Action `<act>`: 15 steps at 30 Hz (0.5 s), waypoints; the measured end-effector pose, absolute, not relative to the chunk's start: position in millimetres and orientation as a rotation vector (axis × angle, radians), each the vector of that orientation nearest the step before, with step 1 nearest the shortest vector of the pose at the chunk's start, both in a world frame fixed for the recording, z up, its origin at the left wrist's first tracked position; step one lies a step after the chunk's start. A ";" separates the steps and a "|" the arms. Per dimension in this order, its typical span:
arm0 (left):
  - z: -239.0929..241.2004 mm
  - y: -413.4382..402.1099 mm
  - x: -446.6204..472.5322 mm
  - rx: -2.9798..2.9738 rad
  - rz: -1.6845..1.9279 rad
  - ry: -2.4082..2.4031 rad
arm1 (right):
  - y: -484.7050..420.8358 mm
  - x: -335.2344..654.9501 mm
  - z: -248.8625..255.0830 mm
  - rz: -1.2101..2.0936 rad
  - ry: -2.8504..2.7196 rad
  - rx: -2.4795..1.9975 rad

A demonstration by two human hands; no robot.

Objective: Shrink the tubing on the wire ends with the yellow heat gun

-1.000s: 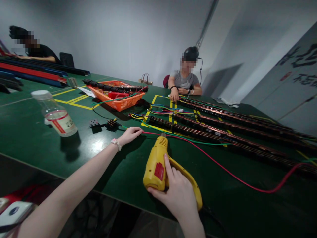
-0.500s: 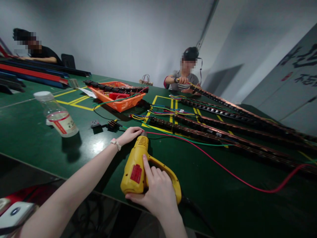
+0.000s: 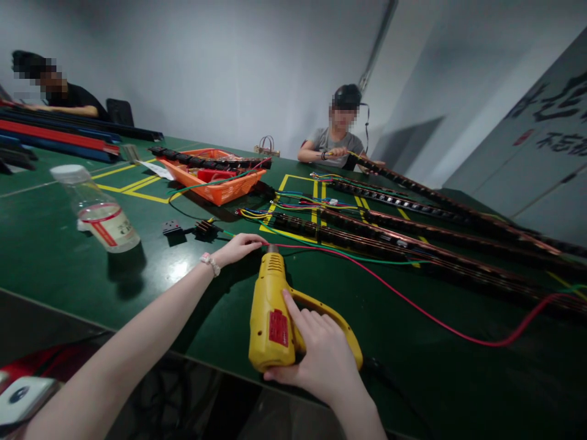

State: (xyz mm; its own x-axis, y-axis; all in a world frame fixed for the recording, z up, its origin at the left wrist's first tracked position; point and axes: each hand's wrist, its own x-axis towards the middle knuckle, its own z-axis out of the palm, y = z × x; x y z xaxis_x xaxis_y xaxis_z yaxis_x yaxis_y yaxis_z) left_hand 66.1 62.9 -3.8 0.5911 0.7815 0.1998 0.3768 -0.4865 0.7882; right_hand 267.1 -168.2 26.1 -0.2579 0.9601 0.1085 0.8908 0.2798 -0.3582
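My right hand (image 3: 321, 357) is wrapped round the grip of a yellow heat gun (image 3: 274, 311) lying on the green table (image 3: 59, 263), its nozzle pointing away from me. Just past the nozzle, my left hand (image 3: 238, 247) pinches the end of a red wire (image 3: 413, 308) against the table; a beaded bracelet sits on that wrist. The red wire runs off to the right in a long curve. A green wire (image 3: 367, 260) lies beside it.
A clear bottle (image 3: 98, 211) lies on its side at left. An orange tray (image 3: 215, 183) with black strips stands behind. Long copper-coloured strips (image 3: 413, 241) with coloured wires cover the right half. Small black parts (image 3: 183, 229) lie near my left hand. Two people sit at the far side.
The heat gun in my right hand swung left toward my left hand, then shifted slightly right with its nozzle near the wire end. The person opposite lifted one long strip.
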 end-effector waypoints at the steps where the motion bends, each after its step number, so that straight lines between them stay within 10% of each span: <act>1: -3.5 63.3 65.7 2.111 0.703 0.898 | -169.9 271.3 25.3 0.314 -2.250 -1.684; 15: 1.1 62.0 54.4 2.113 0.649 1.015 | -190.6 329.6 19.5 0.091 -2.166 -1.663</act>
State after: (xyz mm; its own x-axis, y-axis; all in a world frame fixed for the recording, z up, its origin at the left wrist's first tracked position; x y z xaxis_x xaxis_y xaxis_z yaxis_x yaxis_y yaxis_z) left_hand 54.4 62.0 1.1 0.5685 0.8113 0.1361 0.4636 -0.4526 0.7617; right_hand 329.6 -190.6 19.5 -0.2073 0.9384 0.2764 0.9119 0.2876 -0.2928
